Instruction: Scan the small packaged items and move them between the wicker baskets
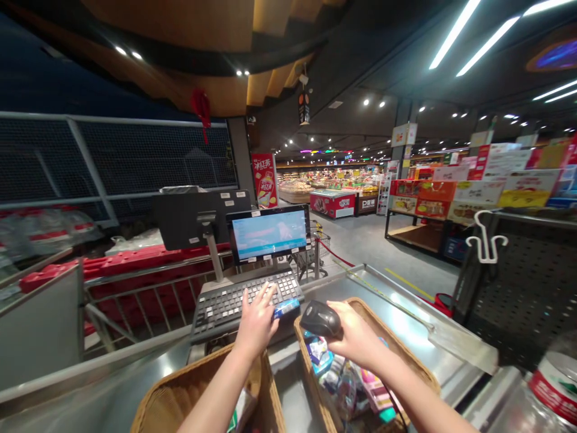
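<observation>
The right hand (356, 337) is closed tight around a black handheld barcode scanner (321, 319), holding it just above the rim of a wicker basket (408, 361). Under those fingers, the basket is full of small, bright snack packets (342, 385). The left hand (256, 322) is spread open, and its fingers (265, 294) rest on a black keyboard (238, 304). A small blue and white packet (287, 308) sits just past those fingers at the edge of the keyboard, but it is hard to tell if the hand is holding it. Beyond the keyboard, a small screen (269, 233) glows blue. A second wicker basket (180, 385) sits below the left hand, and both baskets are on a steel counter (396, 313). Far to the right of the fingers stands a plastic water bottle (552, 385) with a red label. A few things could go wrong here. If the right hand loosens, the scanner could drop onto the packets. If the left fingers press down, they could hit the wrong keys. A small bump could also knock the blue packet off the keyboard.
</observation>
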A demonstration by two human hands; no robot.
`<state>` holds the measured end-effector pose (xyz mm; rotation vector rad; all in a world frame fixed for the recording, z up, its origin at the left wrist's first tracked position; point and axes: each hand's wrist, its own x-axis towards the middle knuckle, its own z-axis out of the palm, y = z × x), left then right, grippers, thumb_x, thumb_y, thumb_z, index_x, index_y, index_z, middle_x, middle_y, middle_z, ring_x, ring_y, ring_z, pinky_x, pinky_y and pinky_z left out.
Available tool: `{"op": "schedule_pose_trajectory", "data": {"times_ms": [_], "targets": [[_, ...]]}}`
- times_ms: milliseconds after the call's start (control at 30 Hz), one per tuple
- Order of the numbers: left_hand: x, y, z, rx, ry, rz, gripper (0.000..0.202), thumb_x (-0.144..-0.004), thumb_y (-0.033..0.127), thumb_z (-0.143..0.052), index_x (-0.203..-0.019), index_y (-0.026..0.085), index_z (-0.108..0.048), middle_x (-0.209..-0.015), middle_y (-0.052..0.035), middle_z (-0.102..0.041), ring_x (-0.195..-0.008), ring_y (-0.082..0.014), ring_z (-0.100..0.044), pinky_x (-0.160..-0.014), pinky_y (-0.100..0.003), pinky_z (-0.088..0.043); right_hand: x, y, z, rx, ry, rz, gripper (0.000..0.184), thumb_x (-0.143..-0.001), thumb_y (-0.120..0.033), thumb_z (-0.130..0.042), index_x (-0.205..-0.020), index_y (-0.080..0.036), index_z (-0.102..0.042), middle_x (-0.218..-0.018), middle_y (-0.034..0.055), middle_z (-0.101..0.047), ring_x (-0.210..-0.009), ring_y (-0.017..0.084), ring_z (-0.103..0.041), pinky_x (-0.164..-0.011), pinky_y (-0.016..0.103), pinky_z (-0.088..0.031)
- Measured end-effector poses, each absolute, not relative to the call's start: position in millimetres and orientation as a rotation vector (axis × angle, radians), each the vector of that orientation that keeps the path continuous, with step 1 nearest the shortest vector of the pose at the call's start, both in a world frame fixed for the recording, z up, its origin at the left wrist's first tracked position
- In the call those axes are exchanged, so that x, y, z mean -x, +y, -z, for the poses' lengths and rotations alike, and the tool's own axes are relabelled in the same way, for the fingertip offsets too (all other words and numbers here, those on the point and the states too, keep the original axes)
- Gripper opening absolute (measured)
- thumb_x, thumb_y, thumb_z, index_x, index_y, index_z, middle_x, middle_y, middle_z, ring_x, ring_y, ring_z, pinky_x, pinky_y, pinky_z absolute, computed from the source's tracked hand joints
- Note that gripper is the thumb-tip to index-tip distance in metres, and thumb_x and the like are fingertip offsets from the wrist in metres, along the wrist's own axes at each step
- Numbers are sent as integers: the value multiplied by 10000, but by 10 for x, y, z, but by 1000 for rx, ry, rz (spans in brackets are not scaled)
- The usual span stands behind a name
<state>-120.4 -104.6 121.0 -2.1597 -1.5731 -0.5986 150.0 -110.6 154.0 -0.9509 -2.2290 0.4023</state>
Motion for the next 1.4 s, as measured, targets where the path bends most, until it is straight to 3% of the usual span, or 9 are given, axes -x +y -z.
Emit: {"op": "schedule_pose_trajectory", "data": {"times_ms": [133,367,733,867,1033,1400], "targets": [[1348,-1118,-1207,2137,-1576,580,79,-791,168,-580,-751,206,-637,-1519,-83,-439,-1436,-330,-337,-1177,-681,-66,-1384,-1157,-1530,933,-2246,-425,391,-650,-81,-587,-1009,-217,-663,-1053,55,-686,-1021,257,-599,-932,377,-442],[1540,-1225,-1185,2122,-1601,567,73,-802,184,-586,-753,208,-634,-1523,-86,-430,-1440,-323,-332,-1179,-674,-63,-1207,-1215,-1575,878,-2274,-426,300,-646,-81,-580,-906,-210,-659,-975,46,-682,-975,245,-605,-903,358,-454],[1788,-1386,-1163,2074,-1589,606,88,-794,179,-613,-708,199,-617,-1491,-94,-476,-1404,-329,-395,-1163,-698,-97,-975,-1300,-1562,798,-2308,-434,332,-631,-51,-572,-908,-215,-657,-969,38,-688,-944,225,-612,-883,317,-455],[1875,-1453,-1144,2058,-1592,612,89,-784,171,-618,-700,201,-612,-1482,-92,-488,-1395,-328,-408,-1162,-695,-108,-897,-1321,-1561,848,-2320,-433,401,-617,-65,-577,-977,-223,-656,-962,36,-678,-972,245,-605,-935,355,-437],[1975,-1569,-1118,2050,-1634,605,89,-768,156,-619,-693,202,-608,-1481,-93,-489,-1394,-329,-410,-1163,-694,-107,-797,-1375,-1540,855,-2330,-462,284,-638,-78,-577,-879,-215,-640,-959,42,-669,-959,240,-600,-897,339,-447],[2201,-1985,-845,2086,-1750,543,89,-753,112,-613,-741,198,-631,-1482,-100,-488,-1391,-328,-414,-1150,-711,-135,-546,-1462,-1344,781,-2410,-549,210,-616,-62,-557,-769,-199,-605,-909,32,-655,-894,222,-594,-831,310,-443]]}}
